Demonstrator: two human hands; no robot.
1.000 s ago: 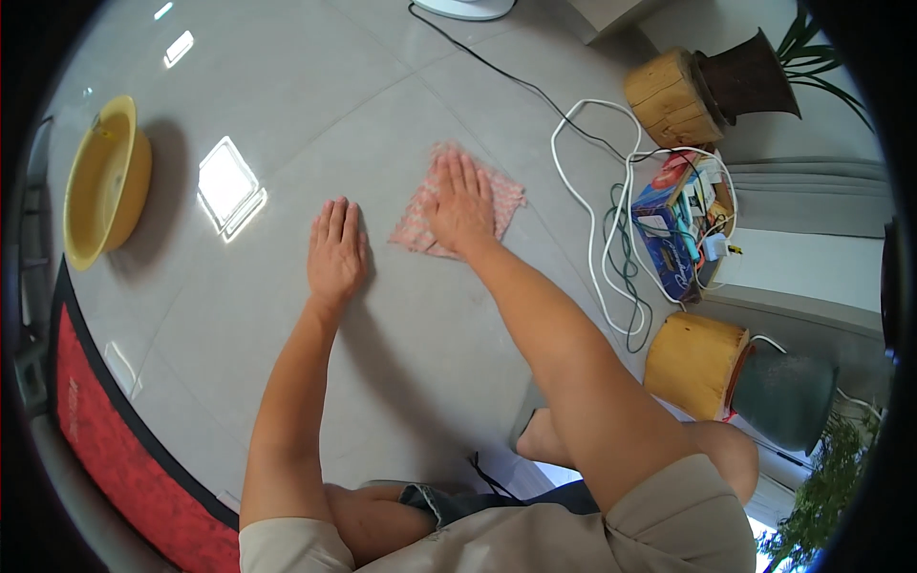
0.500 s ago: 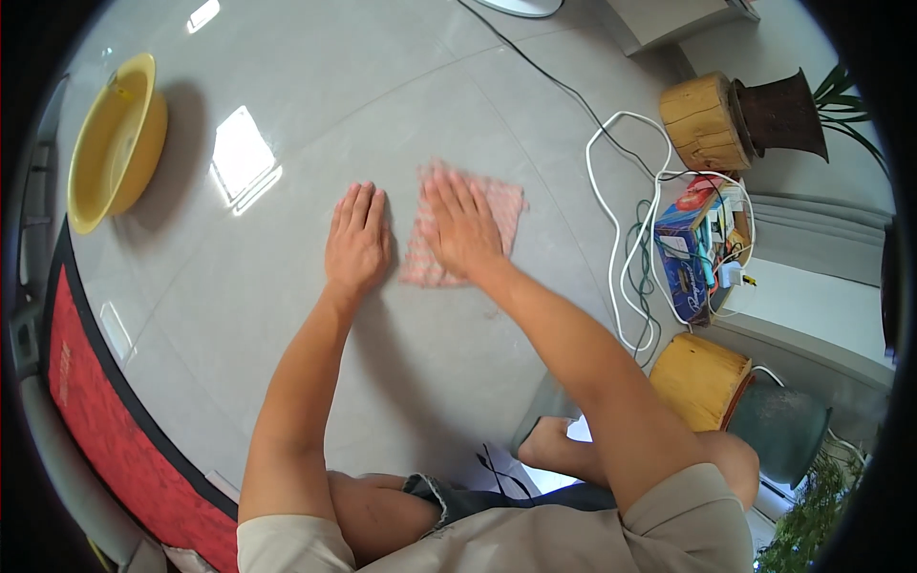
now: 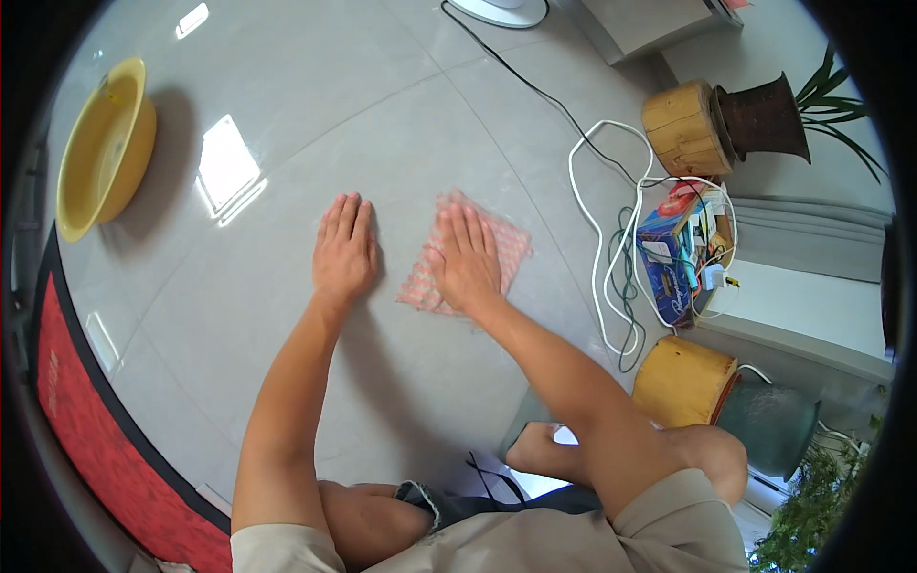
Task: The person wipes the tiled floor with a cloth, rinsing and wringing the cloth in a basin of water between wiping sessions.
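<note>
A red-and-white patterned cloth [image 3: 511,250] lies spread on the shiny grey tiled floor [image 3: 287,382]. Flat on top of it rests my right hand [image 3: 465,260], fingers stretched forward and a little apart, hiding the cloth's middle. My left hand [image 3: 345,250] is laid palm down on bare tile to the left of the cloth, holding nothing, with its fingers extended. A gap of floor separates that hand from the cloth's edge.
A yellow basin [image 3: 107,148] stands at the far left. Along the left edge runs a red mat [image 3: 91,430] with a black border. To the right are white cables [image 3: 597,234], a box of odds and ends [image 3: 669,263], a wooden stump [image 3: 686,129] bearing a potted plant, and a yellow stump [image 3: 683,382].
My right hand and the cloth have shifted a little toward me and to the right across the floor. The whole view has moved slightly; my left hand stays flat on the tile.
</note>
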